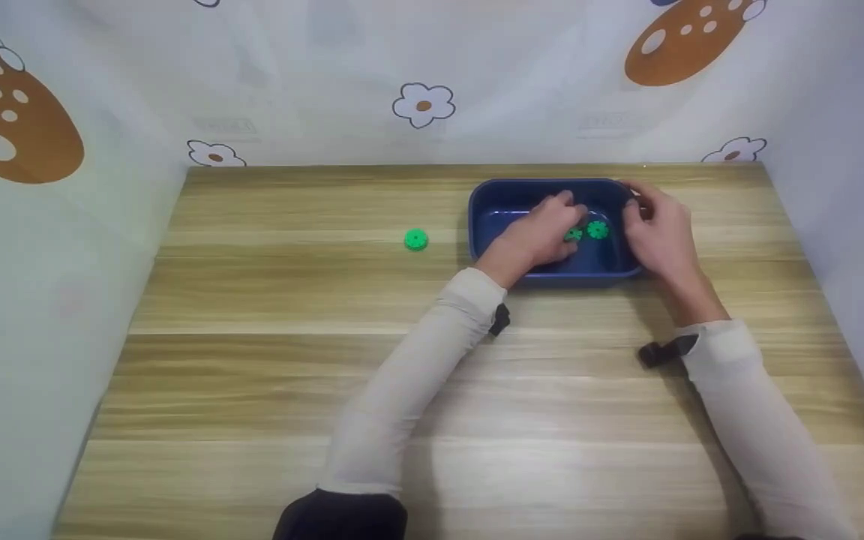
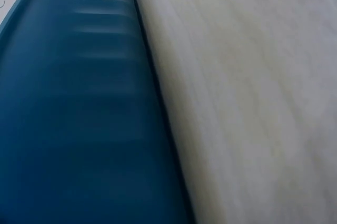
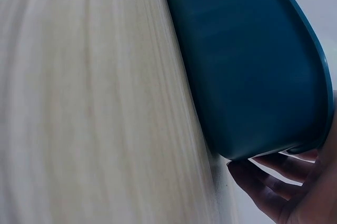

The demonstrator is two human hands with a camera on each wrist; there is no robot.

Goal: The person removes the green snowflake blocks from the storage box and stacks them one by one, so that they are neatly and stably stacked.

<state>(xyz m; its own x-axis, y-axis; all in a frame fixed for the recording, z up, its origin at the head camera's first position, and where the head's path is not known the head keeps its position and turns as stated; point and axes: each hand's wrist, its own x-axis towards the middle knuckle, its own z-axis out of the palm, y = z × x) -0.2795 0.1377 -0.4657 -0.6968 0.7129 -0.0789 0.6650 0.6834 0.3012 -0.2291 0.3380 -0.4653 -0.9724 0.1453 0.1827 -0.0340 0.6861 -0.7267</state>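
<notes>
A dark blue rectangular plastic bin (image 1: 574, 280) stands on the wooden table, its long side facing me. Inside it my left hand (image 1: 541, 232) reaches down, and a green notched plastic disc (image 1: 574, 235) shows between its fingers and thumb, partly covered by them. A second green disc (image 1: 598, 229) lies just to the right on the bin floor. My right hand (image 1: 663, 232) holds the bin's right end, thumb at the rim and fingers around the outside. In the right wrist view, fingers (image 3: 263, 190) touch the bin's end wall (image 3: 253, 77). The left wrist view shows only the bin's side (image 2: 95, 119) and tabletop.
Left of the bin, another green disc piece (image 1: 415, 240), which looks thick, lies on the wooden tabletop (image 1: 289, 300). Patterned white sheets (image 1: 327, 90) enclose the table at the back and both sides.
</notes>
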